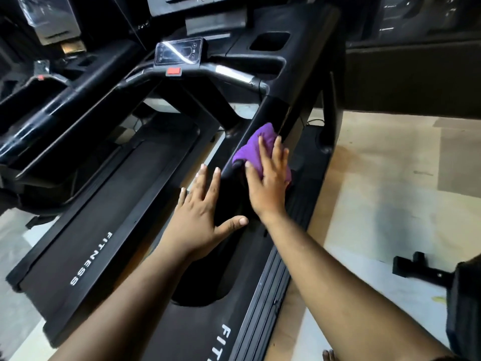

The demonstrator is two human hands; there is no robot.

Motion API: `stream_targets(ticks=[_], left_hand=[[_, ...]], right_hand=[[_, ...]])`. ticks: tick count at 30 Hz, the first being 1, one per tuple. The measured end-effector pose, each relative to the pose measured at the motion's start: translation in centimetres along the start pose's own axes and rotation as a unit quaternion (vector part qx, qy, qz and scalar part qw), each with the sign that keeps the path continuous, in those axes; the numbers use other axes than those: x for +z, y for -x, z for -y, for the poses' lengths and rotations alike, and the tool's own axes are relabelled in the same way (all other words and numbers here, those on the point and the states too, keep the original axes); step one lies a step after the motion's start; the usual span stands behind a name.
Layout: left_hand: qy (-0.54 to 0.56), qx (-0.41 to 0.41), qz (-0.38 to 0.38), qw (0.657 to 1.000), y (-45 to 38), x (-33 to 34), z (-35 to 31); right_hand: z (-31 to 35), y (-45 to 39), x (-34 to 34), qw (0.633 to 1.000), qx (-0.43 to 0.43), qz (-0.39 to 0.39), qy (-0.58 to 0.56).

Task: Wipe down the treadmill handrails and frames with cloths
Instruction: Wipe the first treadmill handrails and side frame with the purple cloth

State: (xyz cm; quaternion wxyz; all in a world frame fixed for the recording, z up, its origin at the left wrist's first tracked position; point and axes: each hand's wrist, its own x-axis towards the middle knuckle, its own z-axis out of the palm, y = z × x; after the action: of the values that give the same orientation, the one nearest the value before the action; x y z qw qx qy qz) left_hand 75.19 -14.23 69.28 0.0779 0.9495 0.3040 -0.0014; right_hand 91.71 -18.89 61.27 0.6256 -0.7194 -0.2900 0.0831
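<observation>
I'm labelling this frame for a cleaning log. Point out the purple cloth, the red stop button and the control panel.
purple cloth [251, 149]: head view, on the bare fold above the fingers.
red stop button [173, 71]: head view, on its face.
control panel [178, 51]: head view, middle of the glossy screen.

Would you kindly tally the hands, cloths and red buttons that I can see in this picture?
Hands: 2, the left hand and the right hand
Cloths: 1, the purple cloth
Red buttons: 2, one button and another button
Total: 5
</observation>
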Motion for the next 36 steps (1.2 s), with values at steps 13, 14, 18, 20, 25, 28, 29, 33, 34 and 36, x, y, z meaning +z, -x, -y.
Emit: stream_targets(ticks=[13,14,18,20,25,28,29,33,34,36], left_hand=[[0.019,0.022,-0.023,0.999,0.0,0.4,0.3],[0.023,0.022,-0.024,0.999,-0.1,0.3,0.2],[0.065,0.019,-0.017,0.998,-0.3,0.3,0.5],[0.07,0.018,-0.011,0.997,-0.3,0.4,0.6],[0.039,0.011,-0.016,0.999,-0.4,0.5,0.5],[0.008,0.001,-0.024,1.0,-0.6,0.7,0.5],[-0.004,-0.003,-0.026,1.0,-0.8,0.9,0.5],[-0.04,0.009,-0.024,0.999,-1.3,0.7,0.3],[-0.047,0.01,-0.024,0.999,-1.4,0.5,0.1],[-0.056,0.01,-0.023,0.998,-1.4,0.4,-0.1]], right_hand=[[-1.1,2.8,1.0,0.976,0.15,-0.055,-0.147],[-0.5,4.7,1.5,0.985,0.119,-0.042,-0.117],[0.5,7.3,1.9,0.999,0.026,0.024,-0.02],[0.6,2.9,0.7,0.998,0.009,0.036,0.042],[2.5,-3.4,-0.4,0.986,0.021,0.062,0.151],[1.4,1.1,0.1,0.983,-0.081,0.079,0.141],[0.8,1.7,-0.2,0.979,-0.11,0.095,0.146],[0.9,-5.9,-1.0,0.969,-0.111,0.112,0.19],[1.3,-8.6,-1.2,0.968,-0.086,0.113,0.206],[1.8,-12.0,-1.5,0.965,-0.038,0.121,0.23]])
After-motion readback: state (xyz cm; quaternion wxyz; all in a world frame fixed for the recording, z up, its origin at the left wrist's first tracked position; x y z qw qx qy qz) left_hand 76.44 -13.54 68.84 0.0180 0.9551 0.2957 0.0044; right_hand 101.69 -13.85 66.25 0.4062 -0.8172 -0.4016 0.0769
